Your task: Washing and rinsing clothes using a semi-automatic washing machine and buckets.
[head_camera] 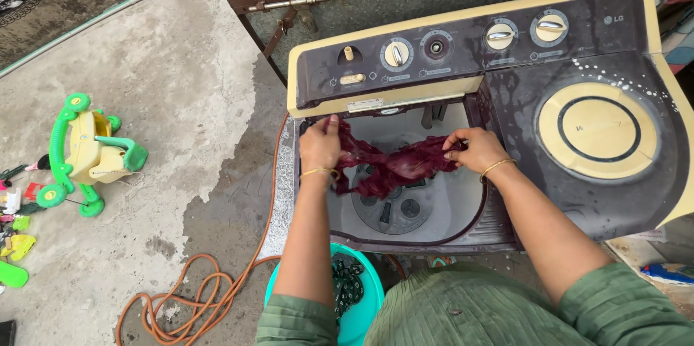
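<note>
**Two hands stretch a wet maroon cloth over the wash tub**

Both of my hands pinch the same piece: the left hand (319, 145) has its fingers pressed together on one bunched end, up near the tub's rear-left corner, and the right hand (473, 149) pinches the other end nearer the tub's right wall. Each grip is closed on fabric, not spread.

Between them the maroon cloth (394, 165) hangs twisted and sagging, its long axis running left to right across the opening, roughly parallel to the control panel (463, 46). The middle droops lowest, above the grey pulsator (394, 208) at the tub's bottom; I cannot tell whether it touches. Neither hand is nearer the cloth, since each holds an end, and the ends sit at about equal height.

Around that is the open wash tub (448, 219) of a twin-tub washing machine, with the round cream spinner lid (597, 127) to the right. Below my left arm stands a teal bucket (365, 310) with dark clothing inside. An orange hose (195, 302) loops on the wet concrete floor (166, 86), and a green toy ride-on (90, 151) stands well apart at left.
</note>
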